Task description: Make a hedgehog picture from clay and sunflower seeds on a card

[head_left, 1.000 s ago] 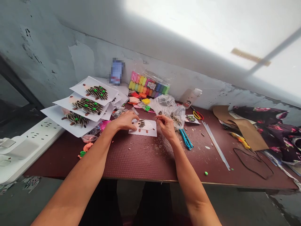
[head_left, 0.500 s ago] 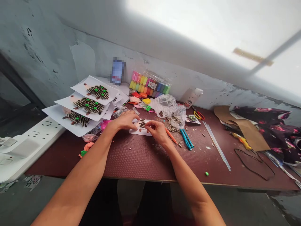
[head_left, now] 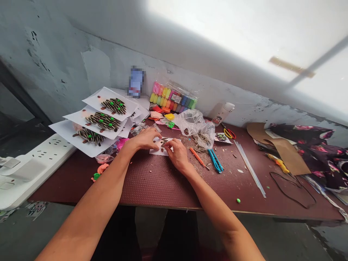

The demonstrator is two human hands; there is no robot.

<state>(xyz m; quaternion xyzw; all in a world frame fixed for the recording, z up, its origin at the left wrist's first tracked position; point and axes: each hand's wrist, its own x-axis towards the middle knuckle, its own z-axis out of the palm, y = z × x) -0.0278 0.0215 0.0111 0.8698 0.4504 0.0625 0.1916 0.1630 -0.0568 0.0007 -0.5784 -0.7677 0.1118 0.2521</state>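
Note:
A small white card (head_left: 154, 152) lies on the table, with several striped sunflower seeds (head_left: 163, 142) set close together on it and brown spots near them. My left hand (head_left: 146, 139) rests at the card's left edge, thumb and fingers apart on either side of a corner. Over the right part of the card, my right hand (head_left: 178, 154) has thumb and forefinger pinched together beside the seeds. Whatever sits between those fingertips is too small or hidden to make out.
Finished seed pictures (head_left: 104, 121) are stacked at left, above a white power strip (head_left: 49, 156). A plastic bag (head_left: 193, 121) and loose seeds lie behind my right hand. Nearby are an orange pen-like tool (head_left: 197, 156), teal cutter (head_left: 215, 161), scissors (head_left: 230, 133), clear sticks (head_left: 250, 168) and glue gun (head_left: 278, 163).
My right hand has shifted slightly left and down over the card, its pinch now nearer the seeds' lower right. My left hand stays in place.

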